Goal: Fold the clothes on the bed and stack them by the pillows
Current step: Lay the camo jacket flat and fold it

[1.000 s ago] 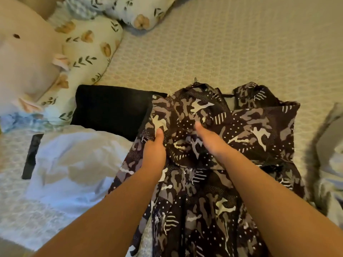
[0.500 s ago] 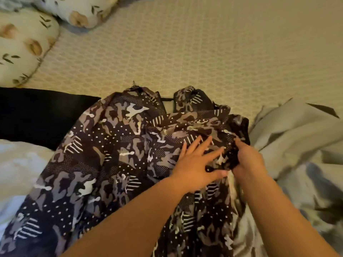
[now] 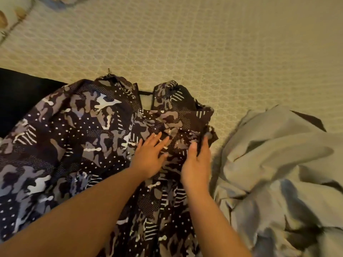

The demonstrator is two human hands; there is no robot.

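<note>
- The patterned dress [image 3: 89, 138] lies spread on the bed [image 3: 185, 43].
- The left hand [image 3: 148, 158] presses flat on it, fingers straight.
- The right hand [image 3: 194, 164] pinches its right edge.
- A grey cloth [image 3: 278, 173] lies just beside.

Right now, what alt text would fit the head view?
A person's left hand presses flat on a camouflage-print dress spread on a bed, while the right hand pinches its right edge. A grey cloth lies crumpled to the right.
</note>
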